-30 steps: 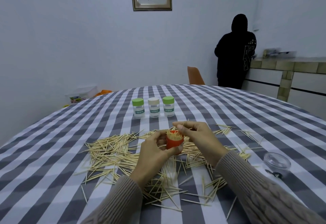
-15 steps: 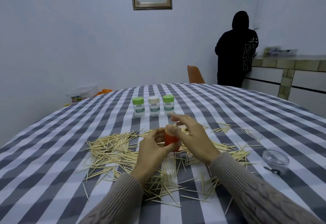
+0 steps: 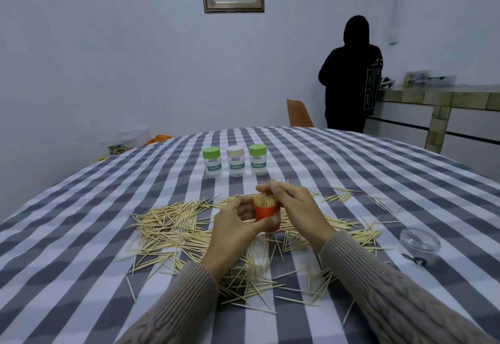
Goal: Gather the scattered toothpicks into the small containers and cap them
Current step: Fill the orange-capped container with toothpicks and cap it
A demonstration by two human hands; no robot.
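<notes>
I hold the small orange plastic cup (image 3: 266, 215), packed with upright toothpicks, above the scattered wooden toothpicks (image 3: 173, 224) in my left hand (image 3: 232, 231); my right hand (image 3: 295, 208) pinches the tips. I should tap them level before capping.

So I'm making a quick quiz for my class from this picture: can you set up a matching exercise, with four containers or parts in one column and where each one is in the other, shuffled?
Things:
1. orange container
2. cream-capped jar
3. clear plastic piece
4. left green-capped jar

Places:
A. between two green-capped jars
B. alone at the table's right side
C. gripped in the left hand, packed with toothpicks
D. left end of the far row

Pairs: 1-C, 2-A, 3-B, 4-D
</notes>
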